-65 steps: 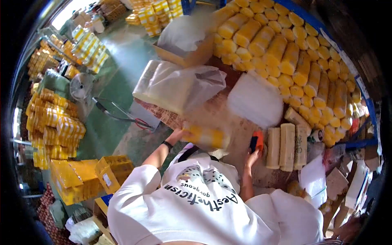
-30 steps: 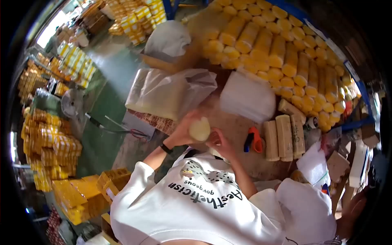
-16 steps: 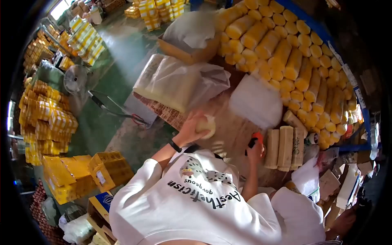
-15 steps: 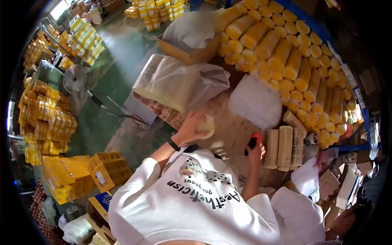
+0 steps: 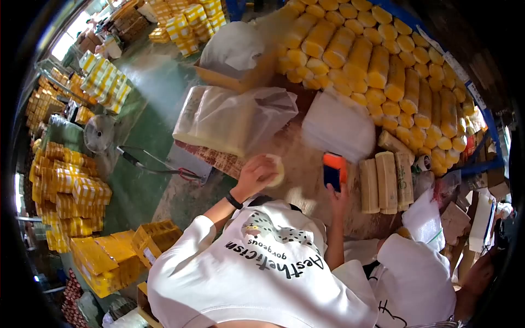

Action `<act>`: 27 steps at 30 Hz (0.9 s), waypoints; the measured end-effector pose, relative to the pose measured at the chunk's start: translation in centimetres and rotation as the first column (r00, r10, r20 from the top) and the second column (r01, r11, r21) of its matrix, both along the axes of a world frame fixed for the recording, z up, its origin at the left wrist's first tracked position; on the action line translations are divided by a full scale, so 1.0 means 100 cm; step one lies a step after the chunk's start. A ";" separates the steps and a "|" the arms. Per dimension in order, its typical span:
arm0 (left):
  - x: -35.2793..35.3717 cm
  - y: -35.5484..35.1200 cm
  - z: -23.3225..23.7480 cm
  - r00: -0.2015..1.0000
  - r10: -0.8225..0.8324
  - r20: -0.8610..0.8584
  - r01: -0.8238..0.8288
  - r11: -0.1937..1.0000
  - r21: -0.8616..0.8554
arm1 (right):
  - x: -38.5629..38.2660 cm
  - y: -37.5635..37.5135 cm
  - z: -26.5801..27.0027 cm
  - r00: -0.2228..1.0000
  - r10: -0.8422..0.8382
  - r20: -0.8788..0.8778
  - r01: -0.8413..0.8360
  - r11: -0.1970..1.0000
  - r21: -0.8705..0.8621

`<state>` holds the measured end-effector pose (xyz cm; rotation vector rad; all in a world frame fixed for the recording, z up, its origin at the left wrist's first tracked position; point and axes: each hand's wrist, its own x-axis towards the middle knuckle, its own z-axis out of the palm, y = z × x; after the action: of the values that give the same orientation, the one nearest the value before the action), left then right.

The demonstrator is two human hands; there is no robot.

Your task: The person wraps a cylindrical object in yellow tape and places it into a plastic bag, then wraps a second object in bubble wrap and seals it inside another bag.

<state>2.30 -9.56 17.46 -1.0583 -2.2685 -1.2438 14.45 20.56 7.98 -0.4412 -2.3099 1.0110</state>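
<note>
Near the middle, my left hand (image 5: 257, 174), with a black band on its wrist, is closed round a pale, round, roll-like piece (image 5: 278, 171) over the worktable (image 5: 306, 191). To the right, my right hand (image 5: 339, 198) grips the lower end of an orange device (image 5: 342, 162) with a flat dark-blue face, phone-like in shape. A stack of clear plastic bags (image 5: 336, 128) lies just beyond it. Beside my right hand, several paper-wrapped bundles (image 5: 386, 182) stand in a row. Past my left hand is a wide bundle under clear film (image 5: 219, 120).
Yellow-ended wrapped rolls (image 5: 377, 65) are piled high at the back right. A carton with a white bag (image 5: 232, 52) sits at the far side. Yellow-taped boxes (image 5: 106, 259) and a hand-cart handle (image 5: 158, 167) are at left. Another person's white clothing (image 5: 418, 279) shows at right.
My right hand has moved forward, lifting the orange device so that its dark-blue face shows. My left hand keeps its hold on the pale piece. The view has shifted a little.
</note>
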 end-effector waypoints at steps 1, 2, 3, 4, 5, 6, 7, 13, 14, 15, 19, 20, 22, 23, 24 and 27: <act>0.004 -0.003 0.014 0.989 0.032 0.145 -0.031 1.000 -0.007 | -0.003 -0.013 0.024 0.993 0.068 -0.099 -0.069 0.998 -0.008; 0.008 -0.005 0.026 0.956 0.066 0.288 -0.062 0.998 -0.021 | -0.007 -0.021 0.042 0.986 0.127 -0.108 -0.125 0.992 0.023; 0.007 -0.005 0.035 0.959 0.055 0.279 -0.065 0.998 0.025 | -0.011 -0.028 0.059 0.976 0.188 -0.114 -0.183 0.982 0.053; 0.000 -0.005 0.043 0.962 0.047 0.271 -0.069 0.995 0.071 | -0.013 -0.034 0.074 0.961 0.250 -0.119 -0.242 0.967 0.082; -0.007 -0.006 0.055 0.964 0.042 0.261 -0.075 0.990 0.116 | -0.015 -0.040 0.091 0.945 0.305 -0.120 -0.295 0.951 0.094; -0.013 -0.006 0.076 0.962 -0.069 0.266 0.032 0.989 0.142 | -0.017 -0.045 0.108 0.925 0.361 -0.120 -0.349 0.931 0.108; -0.014 -0.004 0.095 0.943 -0.173 0.283 0.122 0.974 0.192 | -0.017 -0.048 0.114 0.901 0.417 -0.121 -0.404 0.907 0.123; -0.018 0.003 0.161 0.830 -0.507 0.234 0.494 0.862 0.115 | -0.029 -0.059 0.152 0.757 0.614 -0.222 -0.512 0.769 0.382; -0.017 0.002 0.163 0.831 -0.482 0.278 0.473 0.875 0.104 | -0.030 -0.059 0.158 0.745 0.626 -0.230 -0.508 0.757 0.411; -0.015 0.001 0.163 0.829 -0.458 0.321 0.454 0.886 0.092 | -0.031 -0.059 0.160 0.734 0.636 -0.238 -0.502 0.745 0.439; -0.012 -0.002 0.157 0.597 -0.521 0.609 0.345 0.853 0.391 | -0.034 -0.058 0.169 0.734 0.620 -0.278 -0.409 0.730 0.547; -0.011 -0.002 0.152 0.534 -0.542 0.649 0.328 0.840 0.432 | -0.034 -0.057 0.170 0.738 0.614 -0.279 -0.394 0.728 0.561; -0.010 -0.004 0.148 0.622 -0.517 0.588 0.359 0.856 0.372 | -0.035 -0.056 0.169 0.746 0.606 -0.277 -0.369 0.722 0.586; -0.011 -0.005 0.150 0.752 -0.472 0.461 0.392 0.881 0.264 | -0.035 -0.056 0.170 0.751 0.601 -0.274 -0.368 0.726 0.581; -0.012 -0.005 0.154 0.850 -0.428 0.305 0.401 0.904 0.150 | -0.035 -0.056 0.170 0.756 0.595 -0.273 -0.366 0.729 0.578; -0.006 -0.009 0.169 0.866 -0.491 0.099 0.470 0.865 0.176 | -0.035 -0.054 0.171 0.769 0.578 -0.273 -0.340 0.732 0.590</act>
<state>1.67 -10.43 34.33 -1.5902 -2.0279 -1.6974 10.94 15.15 25.08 0.5854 -2.1677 0.5669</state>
